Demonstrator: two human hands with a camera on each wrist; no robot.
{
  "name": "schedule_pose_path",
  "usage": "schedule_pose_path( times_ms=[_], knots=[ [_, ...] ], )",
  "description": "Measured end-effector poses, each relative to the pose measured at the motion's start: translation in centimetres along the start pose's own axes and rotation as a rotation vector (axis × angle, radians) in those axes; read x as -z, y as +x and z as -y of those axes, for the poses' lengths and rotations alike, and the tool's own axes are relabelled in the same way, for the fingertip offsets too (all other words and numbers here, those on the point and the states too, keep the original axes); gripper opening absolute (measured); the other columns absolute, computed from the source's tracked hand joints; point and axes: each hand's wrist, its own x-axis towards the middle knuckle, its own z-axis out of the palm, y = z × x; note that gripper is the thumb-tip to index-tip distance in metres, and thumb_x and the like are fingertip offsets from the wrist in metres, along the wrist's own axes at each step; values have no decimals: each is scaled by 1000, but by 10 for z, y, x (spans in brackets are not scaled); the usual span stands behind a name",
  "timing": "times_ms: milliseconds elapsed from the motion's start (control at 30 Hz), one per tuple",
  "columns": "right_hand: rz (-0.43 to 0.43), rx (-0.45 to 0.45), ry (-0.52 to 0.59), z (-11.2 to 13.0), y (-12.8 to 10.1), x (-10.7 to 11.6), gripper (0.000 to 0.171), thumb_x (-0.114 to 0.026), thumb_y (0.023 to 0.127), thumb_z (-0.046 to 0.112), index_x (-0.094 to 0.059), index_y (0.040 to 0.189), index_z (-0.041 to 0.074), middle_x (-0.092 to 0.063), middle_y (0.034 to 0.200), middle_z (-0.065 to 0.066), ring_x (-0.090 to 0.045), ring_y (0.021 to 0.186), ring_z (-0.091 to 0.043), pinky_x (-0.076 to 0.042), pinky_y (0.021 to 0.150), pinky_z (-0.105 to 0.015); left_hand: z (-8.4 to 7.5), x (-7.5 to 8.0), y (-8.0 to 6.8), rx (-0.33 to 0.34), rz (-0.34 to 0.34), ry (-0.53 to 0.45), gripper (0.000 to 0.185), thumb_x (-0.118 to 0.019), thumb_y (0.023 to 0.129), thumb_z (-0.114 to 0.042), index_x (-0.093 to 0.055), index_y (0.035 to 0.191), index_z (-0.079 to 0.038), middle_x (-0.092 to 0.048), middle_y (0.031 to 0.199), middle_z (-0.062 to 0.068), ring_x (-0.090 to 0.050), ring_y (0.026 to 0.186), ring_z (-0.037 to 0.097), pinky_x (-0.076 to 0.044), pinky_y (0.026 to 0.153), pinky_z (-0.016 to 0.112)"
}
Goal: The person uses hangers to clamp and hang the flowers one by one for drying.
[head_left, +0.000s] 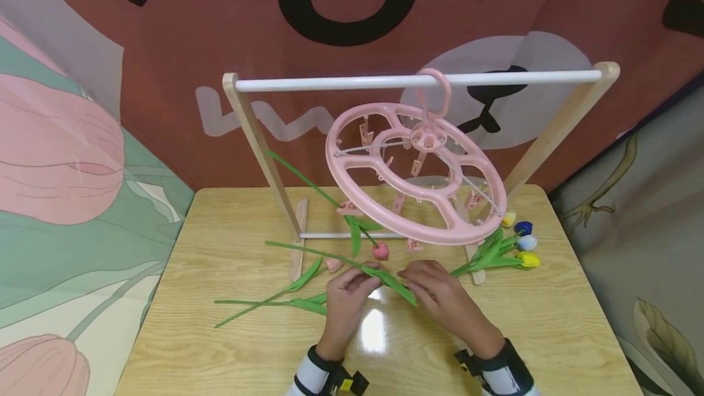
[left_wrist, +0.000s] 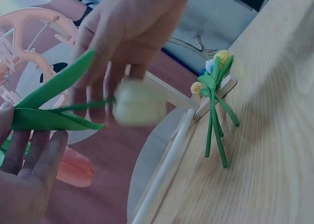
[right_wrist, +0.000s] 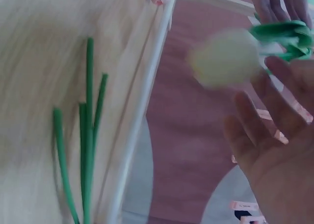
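Note:
My left hand (head_left: 349,301) grips a cream-white tulip by its green stem and leaves (head_left: 398,287); the stem's bare end points left. In the left wrist view the tulip's head (left_wrist: 140,104) is blurred. Beside the head is my right hand (head_left: 445,295), its fingers spread loosely behind the upper stem in that view. The right wrist view shows the same pale head (right_wrist: 225,60) right at the right hand's fingertips. Above and beyond both hands, a pink round clip hanger (head_left: 357,185) hangs from a white rod (head_left: 330,83).
A pink tulip (head_left: 380,252) slants below the hanger, its stem overlapping a pink clip (head_left: 349,208). Two green stems with leaves (head_left: 264,303) lie left of my left hand. A bunch of yellow, blue and white tulips (head_left: 527,243) lies at the right. Wooden posts (head_left: 561,130) support the rod.

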Motion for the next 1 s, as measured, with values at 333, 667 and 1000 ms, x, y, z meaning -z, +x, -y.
schedule_pose_path(
  times_ms=[333, 667, 1000],
  knots=[
    [-199, -44, 24, 17, 21, 24, 51, -69, 100, 26, -54, 142, 1, -63, 110, -10, -61, 88, -20, -56, 78, -22, 0, 3, 1, -151, -54, 155, 16, -77, 87, 7, -73, 101, 14, -76, 102, 13, -74, 96, 11, -65, 83, 31],
    [-284, -65, 328, 41, 58, 34, 62, -79, 79, -11, -57, 137, -5, -62, 94, -7, -56, 82, -13, -52, 73, -19, -2, 5, 8, -316, 40, 261, 18, -76, 85, 11, -73, 103, 10, -71, 92, 24, -72, 86, 9, -65, 67, 30],
    [-329, 2, 681, 49, 72, 37, 41, -65, 81, -29, -61, 118, -12, -72, 113, -6, -72, 103, -15, -61, 92, -26, -6, -1, 17, -321, 49, 318, 19, -78, 87, 3, -76, 106, 5, -74, 101, 23, -72, 88, 16, -65, 72, 30]
  ],
)
